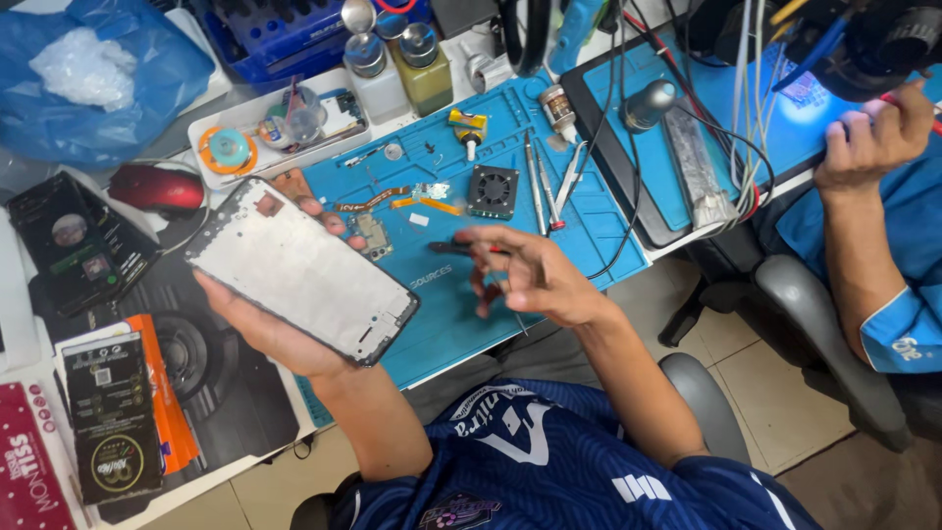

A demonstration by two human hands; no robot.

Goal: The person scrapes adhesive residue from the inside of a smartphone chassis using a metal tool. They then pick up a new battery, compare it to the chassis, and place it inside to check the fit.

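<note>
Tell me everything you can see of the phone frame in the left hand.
The phone frame is a flat rectangular panel with rounded corners and a thin dark rim; its upturned face looks pale grey and metallic. A small square cutout sits near its far corner, with small openings near the near end. It lies tilted in the left hand, palm beneath, fingertips curling over the far edge. It hangs above the edge of the blue work mat, with nothing else touching it.

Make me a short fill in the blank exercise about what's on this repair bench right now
1. The left hand holds a phone frame above the ____ work mat.
2. The right hand holds thin black ____.
3. The small black cooling fan lies on the ____.

Missing words: blue; tweezers; mat
</note>
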